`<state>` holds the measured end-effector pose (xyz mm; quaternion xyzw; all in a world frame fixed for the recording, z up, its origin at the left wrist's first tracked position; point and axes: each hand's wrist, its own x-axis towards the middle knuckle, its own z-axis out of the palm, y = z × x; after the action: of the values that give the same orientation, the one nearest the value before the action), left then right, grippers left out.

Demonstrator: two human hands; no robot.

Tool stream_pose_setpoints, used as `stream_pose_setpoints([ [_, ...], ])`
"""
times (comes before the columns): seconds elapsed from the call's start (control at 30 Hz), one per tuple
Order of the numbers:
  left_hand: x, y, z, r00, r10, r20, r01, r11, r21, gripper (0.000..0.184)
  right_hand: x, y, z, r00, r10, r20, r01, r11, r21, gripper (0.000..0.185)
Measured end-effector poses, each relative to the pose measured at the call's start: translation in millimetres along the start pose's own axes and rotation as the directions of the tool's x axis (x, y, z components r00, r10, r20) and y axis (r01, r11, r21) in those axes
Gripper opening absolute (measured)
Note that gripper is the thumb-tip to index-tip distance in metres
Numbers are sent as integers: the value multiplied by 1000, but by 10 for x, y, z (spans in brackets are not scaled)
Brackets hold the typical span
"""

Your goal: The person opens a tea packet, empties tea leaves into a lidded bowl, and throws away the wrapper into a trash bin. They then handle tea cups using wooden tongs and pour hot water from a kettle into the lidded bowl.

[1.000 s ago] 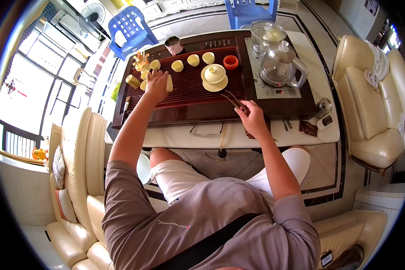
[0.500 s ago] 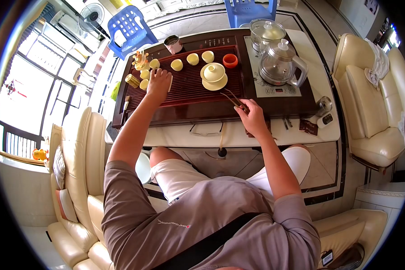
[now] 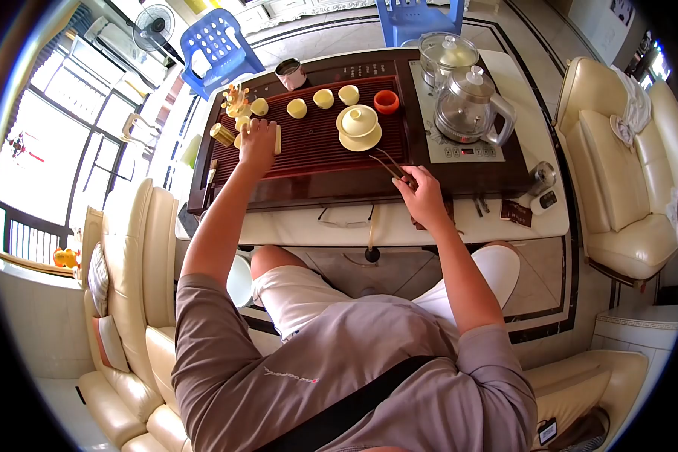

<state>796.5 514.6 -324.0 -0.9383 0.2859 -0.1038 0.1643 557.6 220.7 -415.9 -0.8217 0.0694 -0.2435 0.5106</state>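
Observation:
My left hand reaches palm down over the left part of the slatted tea tray, its fingers curled round a pale yellow piece, seen mostly edge-on at its right side. Pale yellow cups stand around it. My right hand is closed on dark tongs, whose tips point up and left below the lidded yellow gaiwan. A red cup and more yellow cups line the tray's back.
Two glass kettles stand on the heating plate at right. A pink tin sits at the back. Glasses and a brown packet lie along the near edge. A bamboo holder stands at left.
My left hand has moved slightly left and toward me with the pale piece, now over a yellow cup that showed half a second ago. My right hand and the tongs have stayed nearly still.

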Motion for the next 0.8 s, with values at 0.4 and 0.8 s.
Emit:
stream_pose_setpoints([
  [0.4, -41, -12, 43, 997, 64, -36, -62, 997, 55, 60, -7, 27, 16, 1000, 20, 6, -20, 1000, -1, 33],
  [0.8, -111, -52, 244, 989, -46, -141, 24, 988, -152, 63, 2, 32, 24, 1000, -2, -3, 2, 1000, -6, 33],
])
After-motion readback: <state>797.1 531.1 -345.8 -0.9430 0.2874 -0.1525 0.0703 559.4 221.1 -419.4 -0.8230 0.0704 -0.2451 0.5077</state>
